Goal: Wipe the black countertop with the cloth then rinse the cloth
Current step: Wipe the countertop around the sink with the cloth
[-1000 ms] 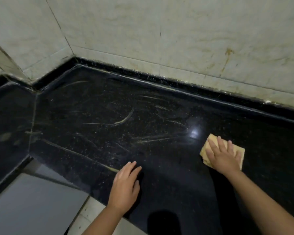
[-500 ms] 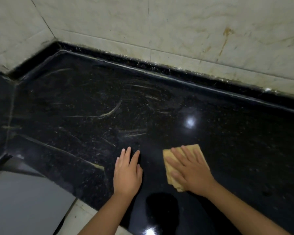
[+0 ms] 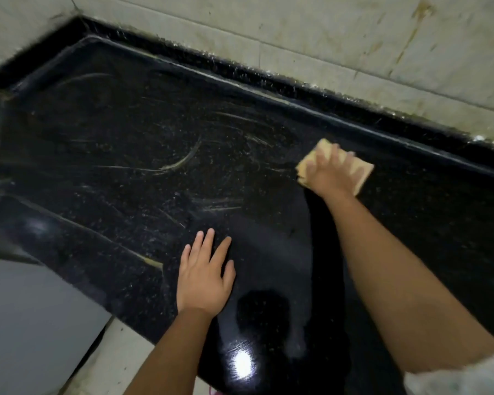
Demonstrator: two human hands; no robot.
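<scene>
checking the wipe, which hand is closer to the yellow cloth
Right. The right hand presses on the cloth; the left hand lies flat on the black countertop, apart, nearer the front edge.

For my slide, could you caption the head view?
Right hand presses cloth on black countertop; left hand rests flat.

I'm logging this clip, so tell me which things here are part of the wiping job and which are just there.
Part of the job:
cloth, under the right hand
black countertop
left hand, flat on the countertop

Just there:
tiled wall
grey surface below the counter edge
</scene>
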